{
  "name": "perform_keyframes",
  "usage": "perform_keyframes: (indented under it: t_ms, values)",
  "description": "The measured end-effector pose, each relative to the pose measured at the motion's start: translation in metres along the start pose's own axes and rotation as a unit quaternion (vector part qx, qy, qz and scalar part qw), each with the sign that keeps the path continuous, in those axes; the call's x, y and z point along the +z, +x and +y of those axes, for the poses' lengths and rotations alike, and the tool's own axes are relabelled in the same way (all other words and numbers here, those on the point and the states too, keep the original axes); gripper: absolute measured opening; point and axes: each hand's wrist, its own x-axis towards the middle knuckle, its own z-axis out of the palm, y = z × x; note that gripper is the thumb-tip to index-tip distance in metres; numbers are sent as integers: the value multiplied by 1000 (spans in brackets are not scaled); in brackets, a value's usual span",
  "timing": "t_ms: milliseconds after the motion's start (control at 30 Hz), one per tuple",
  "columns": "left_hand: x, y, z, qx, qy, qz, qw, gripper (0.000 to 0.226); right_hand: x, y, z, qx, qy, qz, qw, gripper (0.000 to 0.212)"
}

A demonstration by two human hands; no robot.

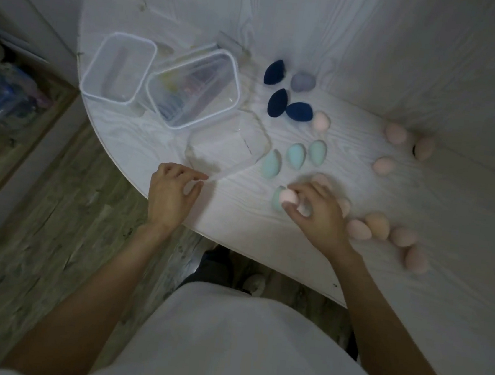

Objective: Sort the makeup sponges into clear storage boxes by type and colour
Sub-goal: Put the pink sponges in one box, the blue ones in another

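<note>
Right hand (314, 213) pinches a pale pink sponge (289, 197) at the near table edge; left hand (171, 192), fingers loosely curled, holding nothing, touches the nearest clear box (229, 145). Farther: mint sponges (295, 155), navy sponges (277, 103) (one lilac), two more boxes (117, 70).

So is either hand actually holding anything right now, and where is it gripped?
The right hand pinches a pale pink egg-shaped makeup sponge around its sides. The left hand rests by the clear plastic lid; whether it holds anything is unclear.
</note>
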Motion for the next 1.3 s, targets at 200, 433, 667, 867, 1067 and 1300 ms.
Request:
perform_keyframes:
  t_ms: [200,433,667,867,1067,1300]
  values:
    - [-9,1,-6,-24,-57,-18,998,20,23,76,-78,-11,119,-77,990,32]
    - [-7,9,-18,-116,-163,-10,980,67,80,134,-103,-22,-39,-214,976,32]
    - [2,5,-27,-140,-195,-30,970,72,96,136,-111,-30,-99,-298,949,37]
    - [5,6,-28,-139,-194,-24,971,72,96,136,-115,-5,-100,-311,945,39]
    - [6,4,-26,-150,-209,-14,966,73,91,137,-111,-36,-109,-308,944,32]
    - [2,3,-25,-156,-216,6,964,71,92,137,-112,-35,-102,-301,948,29]
